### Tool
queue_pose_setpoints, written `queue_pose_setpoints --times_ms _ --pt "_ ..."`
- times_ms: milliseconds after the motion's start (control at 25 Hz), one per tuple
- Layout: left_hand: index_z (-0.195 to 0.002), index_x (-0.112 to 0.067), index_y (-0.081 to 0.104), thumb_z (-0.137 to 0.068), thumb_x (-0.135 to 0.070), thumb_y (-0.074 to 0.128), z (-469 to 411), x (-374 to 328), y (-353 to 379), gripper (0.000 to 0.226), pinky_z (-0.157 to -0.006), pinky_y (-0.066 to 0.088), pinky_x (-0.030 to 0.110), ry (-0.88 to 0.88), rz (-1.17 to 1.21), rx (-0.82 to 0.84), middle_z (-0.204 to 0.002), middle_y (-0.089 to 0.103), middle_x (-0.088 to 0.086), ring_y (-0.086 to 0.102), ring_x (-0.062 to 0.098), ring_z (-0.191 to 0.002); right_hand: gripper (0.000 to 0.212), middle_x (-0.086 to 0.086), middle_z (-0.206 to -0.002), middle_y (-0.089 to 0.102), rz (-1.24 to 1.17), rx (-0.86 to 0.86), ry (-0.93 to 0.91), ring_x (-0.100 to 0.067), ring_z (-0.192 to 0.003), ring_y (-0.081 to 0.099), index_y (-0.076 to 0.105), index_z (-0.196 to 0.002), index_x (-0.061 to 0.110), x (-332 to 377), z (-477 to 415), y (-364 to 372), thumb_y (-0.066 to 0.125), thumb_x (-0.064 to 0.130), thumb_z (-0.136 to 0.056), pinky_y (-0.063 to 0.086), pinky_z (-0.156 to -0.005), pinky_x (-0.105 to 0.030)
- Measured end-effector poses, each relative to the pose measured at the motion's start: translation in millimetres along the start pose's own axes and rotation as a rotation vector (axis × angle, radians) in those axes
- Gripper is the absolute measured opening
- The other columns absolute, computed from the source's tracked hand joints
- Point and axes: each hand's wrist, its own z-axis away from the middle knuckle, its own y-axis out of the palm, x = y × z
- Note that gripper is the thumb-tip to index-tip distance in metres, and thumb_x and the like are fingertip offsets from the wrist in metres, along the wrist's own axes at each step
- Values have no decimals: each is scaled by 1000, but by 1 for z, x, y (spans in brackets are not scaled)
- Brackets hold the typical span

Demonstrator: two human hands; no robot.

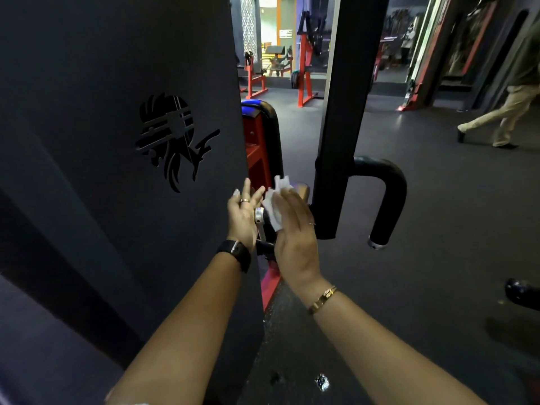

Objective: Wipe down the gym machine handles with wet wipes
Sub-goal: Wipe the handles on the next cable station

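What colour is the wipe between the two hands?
White; the wipe shows best in the head view.

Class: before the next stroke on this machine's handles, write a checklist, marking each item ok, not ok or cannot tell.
1. Wipe at the right hand: ok, straight fingers lie against it.
2. Left hand free: ok, fingers straight.
3. Wipe touching the silver-capped handle: cannot tell, hands hide it.
4. Wipe wet enough: cannot tell.
5. Curved black handle unobstructed: ok.
6. Walking person clear of the machine: ok.
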Motion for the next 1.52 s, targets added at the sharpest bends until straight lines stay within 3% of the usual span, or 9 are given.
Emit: queue_pose_setpoints --times_ms 160,280,480,680,920,1040,1200,1320,1520 --pt "-141 -16 43 -95 -57 18 11 5 -14 67 -94 45 37 -140 250 -92 -139 52 11 53 24 -122 54 -14 -117 59 465 368 49 -33 -115 53 58 -122 2 -25 -7 24 33 34 -87 40 -102 -46" --pt "-133 -14 53 -93 -61 20 16 6 -19 71 -76 52 32 -216 185 -141 -123 64 13 66 21 -101 54 -13 -112 60 601 481 -168 -32 -109 53 57 -120 3 -28 -7 38 44 43 -87 34 -105 -46" --pt "-132 -18 55 -88 -70 23 12 -1 -28 75 -99 47 42 -229 245 -148 -119 66 11 63 27 -110 24 -4 -72 57 589 557 -478 -23 -65 55 64 -74 11 -24 -39 52 51 31 -79 41 -57 -33" --pt "-129 -9 54 -89 -69 23 12 2 -28 78 -79 52 30 -228 325 -142 -108 70 13 68 22 -89 30 -2 -98 61 513 720 -987 -22 -95 58 63 -93 16 -60 -55 33 34 8 -92 49 -83 -32" --pt "-126 -10 58 -90 -68 21 9 -1 -20 77 -72 49 31 -203 234 -93 -105 70 8 66 20 -87 19 -6 -91 60 542 773 -681 -24 -78 60 64 -94 11 -41 -54 40 48 19 -85 47 -59 -33" --pt "-129 -18 57 -96 -58 23 9 -1 -14 62 -84 49 31 -140 77 -130 -120 64 6 62 19 -107 26 -6 -102 63 577 649 -708 -20 -82 59 63 -107 12 -49 -46 29 42 13 -90 50 -63 -32" --pt "-137 -18 51 -103 -33 27 12 -1 0 44 -98 43 24 157 -346 -117 -143 46 1 45 11 -126 37 -10 -95 66 731 604 -354 -28 -84 62 60 -115 4 -39 -30 30 37 18 -90 50 -78 -39" --pt "-137 -24 49 -91 -50 29 10 9 -2 56 -118 21 36 391 -711 -42 -147 41 -5 36 6 -135 37 -15 -98 67 850 539 -178 -33 -97 61 64 -111 1 -41 -28 17 55 21 -80 43 -99 -43" --pt "-140 -31 44 -83 -60 11 9 19 5 72 -119 -1 37 458 -1041 -24 -152 34 -10 24 5 -141 36 -19 -106 66 869 437 -146 -36 -112 55 67 -107 0 -29 -27 16 61 23 -80 36 -106 -46"
